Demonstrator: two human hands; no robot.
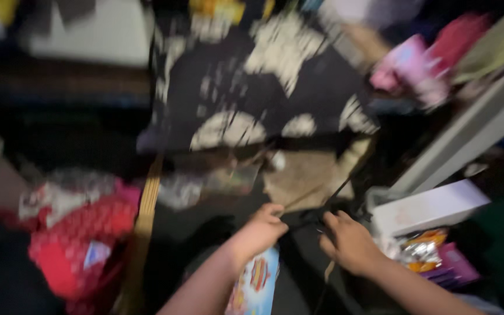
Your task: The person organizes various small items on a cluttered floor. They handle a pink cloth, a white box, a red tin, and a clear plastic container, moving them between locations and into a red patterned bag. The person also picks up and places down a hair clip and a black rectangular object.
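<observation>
My 2 hands, left hand (262, 228) and right hand (350, 242), pinched dark cord (313, 220) mid-untangle by black patterned bag (258, 87); steady pull probably needed.

Matt black cloth (252, 87) with white patches; glossy plastic packet (258, 286).
</observation>
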